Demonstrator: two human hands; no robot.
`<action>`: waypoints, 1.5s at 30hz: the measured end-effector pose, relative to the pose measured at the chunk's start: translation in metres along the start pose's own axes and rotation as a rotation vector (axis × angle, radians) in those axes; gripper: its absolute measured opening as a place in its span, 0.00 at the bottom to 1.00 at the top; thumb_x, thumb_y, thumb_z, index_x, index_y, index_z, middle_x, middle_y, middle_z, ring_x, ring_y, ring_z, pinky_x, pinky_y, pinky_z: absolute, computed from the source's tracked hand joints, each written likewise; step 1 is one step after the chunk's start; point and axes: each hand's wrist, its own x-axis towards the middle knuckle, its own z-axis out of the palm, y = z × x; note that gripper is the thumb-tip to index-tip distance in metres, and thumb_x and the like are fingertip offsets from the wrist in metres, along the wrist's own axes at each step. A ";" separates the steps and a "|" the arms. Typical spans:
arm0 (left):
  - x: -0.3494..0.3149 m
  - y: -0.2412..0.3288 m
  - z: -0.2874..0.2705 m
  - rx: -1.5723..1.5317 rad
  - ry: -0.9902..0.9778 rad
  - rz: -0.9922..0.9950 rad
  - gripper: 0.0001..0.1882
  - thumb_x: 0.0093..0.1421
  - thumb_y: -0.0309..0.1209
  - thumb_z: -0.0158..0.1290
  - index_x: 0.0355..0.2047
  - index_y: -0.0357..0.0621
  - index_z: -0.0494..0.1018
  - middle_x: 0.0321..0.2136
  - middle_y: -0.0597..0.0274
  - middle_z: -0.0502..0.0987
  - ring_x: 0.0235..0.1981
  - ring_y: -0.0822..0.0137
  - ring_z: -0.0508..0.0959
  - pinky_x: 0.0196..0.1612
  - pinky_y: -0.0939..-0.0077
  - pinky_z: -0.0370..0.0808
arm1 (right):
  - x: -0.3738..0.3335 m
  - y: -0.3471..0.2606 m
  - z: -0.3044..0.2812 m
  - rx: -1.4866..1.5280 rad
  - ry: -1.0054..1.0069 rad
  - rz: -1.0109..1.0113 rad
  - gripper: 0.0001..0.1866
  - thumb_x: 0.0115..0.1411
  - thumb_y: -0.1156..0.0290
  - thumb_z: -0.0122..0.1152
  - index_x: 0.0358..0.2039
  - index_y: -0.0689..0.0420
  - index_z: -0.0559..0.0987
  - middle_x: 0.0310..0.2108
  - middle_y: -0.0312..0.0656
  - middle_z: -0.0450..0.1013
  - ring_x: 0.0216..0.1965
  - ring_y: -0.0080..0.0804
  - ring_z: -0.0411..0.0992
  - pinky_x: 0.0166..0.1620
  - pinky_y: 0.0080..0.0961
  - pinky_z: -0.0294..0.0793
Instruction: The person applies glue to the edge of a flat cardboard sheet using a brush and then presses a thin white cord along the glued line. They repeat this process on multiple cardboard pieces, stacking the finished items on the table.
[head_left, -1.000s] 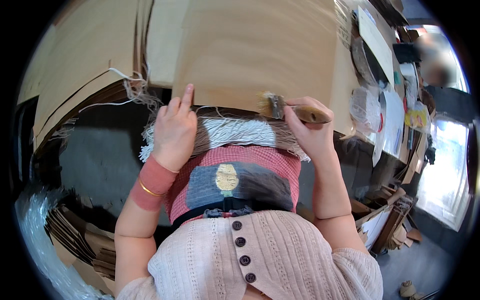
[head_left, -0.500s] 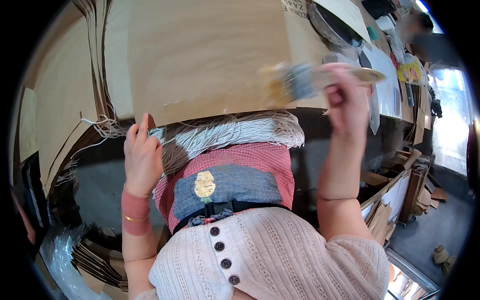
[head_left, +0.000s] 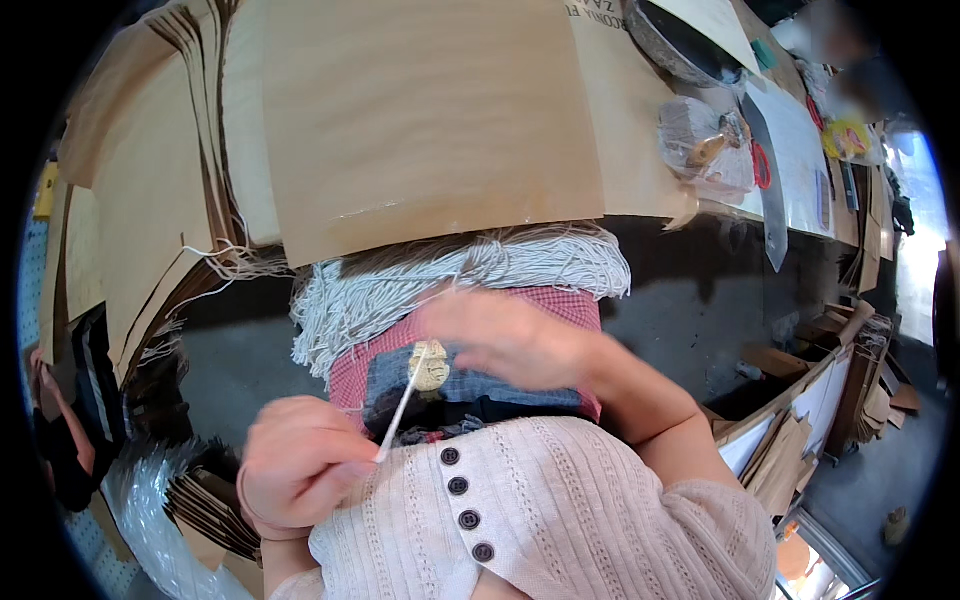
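cord (head_left: 401, 408) slants up-right from left hand (head_left: 302, 468), grip pinched on it, toward right hand (head_left: 508, 340), whose grip i cannot tell.

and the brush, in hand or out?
Out of hand: the brush lies at the clear plastic, apart from left hand and right hand. Inside or atop: cannot tell.

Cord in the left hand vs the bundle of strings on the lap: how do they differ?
The cord is one thin length; the bundle is a thick mass of many strings.
The cord runs straight, slanting up from the left hand; the bundle lies crosswise, with loose, wavy strings.
Both are whitish.
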 end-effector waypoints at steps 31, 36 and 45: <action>0.041 -0.178 0.011 1.088 0.417 0.159 0.10 0.46 0.24 0.58 0.31 0.43 0.72 0.31 0.60 0.71 0.38 0.57 0.72 0.43 0.65 0.66 | -0.019 0.054 -0.127 -0.022 0.463 0.498 0.16 0.43 0.81 0.66 0.19 0.52 0.65 0.18 0.24 0.55 0.24 0.12 0.56 0.25 0.13 0.55; 0.034 -0.188 0.017 0.713 0.346 0.184 0.15 0.46 0.16 0.52 0.37 0.37 0.74 0.36 0.55 0.72 0.35 0.55 0.73 0.36 0.64 0.72 | 0.002 0.061 -0.082 -0.706 0.974 0.112 0.10 0.41 0.82 0.64 0.23 0.61 0.72 0.29 0.43 0.70 0.28 0.36 0.71 0.34 0.28 0.73; 0.048 -0.163 -0.022 0.391 0.022 0.011 0.19 0.45 0.24 0.60 0.40 0.36 0.75 0.38 0.53 0.72 0.42 0.55 0.72 0.44 0.69 0.71 | 0.004 0.060 -0.106 -0.406 0.446 0.340 0.04 0.49 0.77 0.65 0.26 0.63 0.81 0.26 0.42 0.74 0.28 0.32 0.73 0.31 0.23 0.72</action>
